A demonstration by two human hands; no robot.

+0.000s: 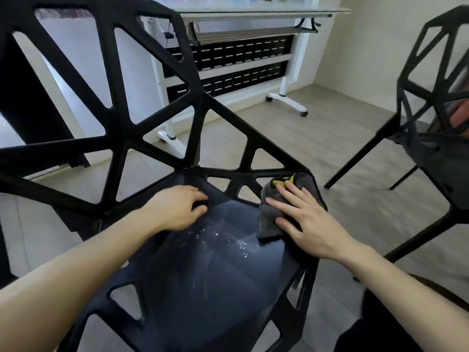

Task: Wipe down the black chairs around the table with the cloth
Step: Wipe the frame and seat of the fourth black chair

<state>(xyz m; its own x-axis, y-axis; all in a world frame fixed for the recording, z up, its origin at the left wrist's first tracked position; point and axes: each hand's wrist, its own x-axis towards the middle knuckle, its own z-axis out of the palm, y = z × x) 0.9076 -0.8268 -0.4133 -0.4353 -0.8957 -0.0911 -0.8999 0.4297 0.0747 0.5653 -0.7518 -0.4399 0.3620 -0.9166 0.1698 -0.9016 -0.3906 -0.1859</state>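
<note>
Your right hand [302,219] presses the grey cloth [274,214] flat-fingered on the near chair [203,275] seat's right edge, left hand [177,207] gripping a strut; sweep next across the white specks [228,240].

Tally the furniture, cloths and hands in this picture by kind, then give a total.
Black geometric plastic chairs: 2, near and right
White-framed wheeled folding table: 1
Grey microfibre cloth with yellow trim: 1
Bare hands: 2, left hand and right hand
Total: 6
</note>
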